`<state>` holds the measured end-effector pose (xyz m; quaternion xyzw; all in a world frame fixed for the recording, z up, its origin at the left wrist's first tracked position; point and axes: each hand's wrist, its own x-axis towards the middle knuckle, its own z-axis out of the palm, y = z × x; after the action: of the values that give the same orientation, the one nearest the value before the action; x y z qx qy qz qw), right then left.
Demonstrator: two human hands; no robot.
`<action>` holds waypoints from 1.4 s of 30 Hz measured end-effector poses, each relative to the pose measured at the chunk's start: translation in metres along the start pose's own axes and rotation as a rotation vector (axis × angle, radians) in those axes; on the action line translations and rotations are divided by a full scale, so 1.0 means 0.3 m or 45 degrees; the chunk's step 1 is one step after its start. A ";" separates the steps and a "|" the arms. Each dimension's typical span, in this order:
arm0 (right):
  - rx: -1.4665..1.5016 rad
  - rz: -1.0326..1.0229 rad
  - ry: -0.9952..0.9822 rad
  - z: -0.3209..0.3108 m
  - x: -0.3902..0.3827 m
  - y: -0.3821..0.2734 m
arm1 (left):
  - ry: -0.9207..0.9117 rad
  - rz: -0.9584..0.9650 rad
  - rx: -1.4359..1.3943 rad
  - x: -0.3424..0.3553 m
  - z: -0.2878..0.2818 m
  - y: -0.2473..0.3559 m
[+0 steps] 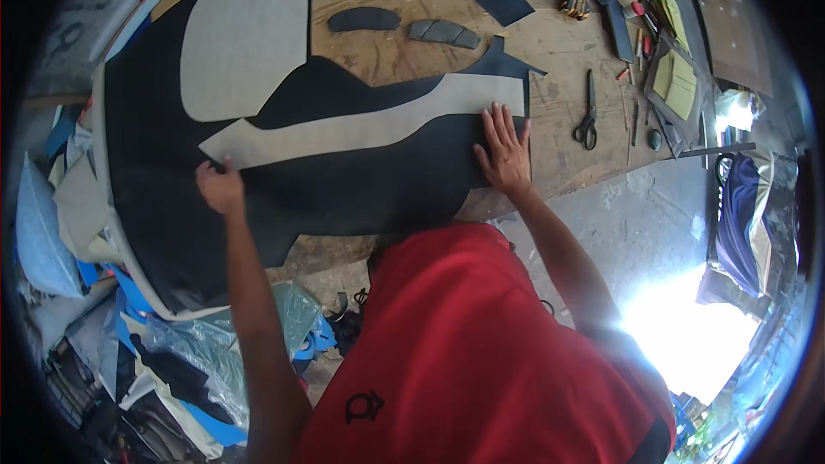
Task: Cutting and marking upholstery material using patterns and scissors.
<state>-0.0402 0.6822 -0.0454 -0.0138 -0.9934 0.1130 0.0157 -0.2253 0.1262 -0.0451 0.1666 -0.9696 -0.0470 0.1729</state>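
Note:
A long, curved, pale pattern piece (361, 134) lies on a sheet of black leather-like material (361, 191) on the wooden table. My right hand (505, 153) rests flat near the pattern's right end, fingers spread, with the fingertips on the pattern and the palm over the black sheet. At the pattern's pointed left end, my left hand (223, 189) is closed at the lower edge. Something small and dark shows at its fingertips, too small to name. Above lies a larger, rounded pale pattern piece (245, 39), also on the black sheet.
Two dark curved pads (364, 19) lie on the bare wood of the table (378, 60). Black scissors (588, 112) lie to the right, near pens, a tape roll (574, 5) and yellow papers (675, 84). Scraps and plastic film (206, 339) are heaped at lower left.

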 end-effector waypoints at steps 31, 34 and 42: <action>0.071 -0.111 0.102 -0.044 -0.137 0.020 | -0.405 -0.235 0.103 -0.471 -0.079 0.170; 0.164 -0.247 0.071 -0.048 -0.035 0.040 | -0.402 -0.040 -0.047 -0.417 -0.030 0.345; 0.136 -0.372 -0.033 -0.027 0.047 0.132 | -0.631 -0.059 0.187 -0.386 0.050 0.447</action>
<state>-0.0531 0.7229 -0.0460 0.1333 -0.9775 0.1621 0.0199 -0.1694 0.2921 -0.0761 0.1842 -0.9791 -0.0199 -0.0836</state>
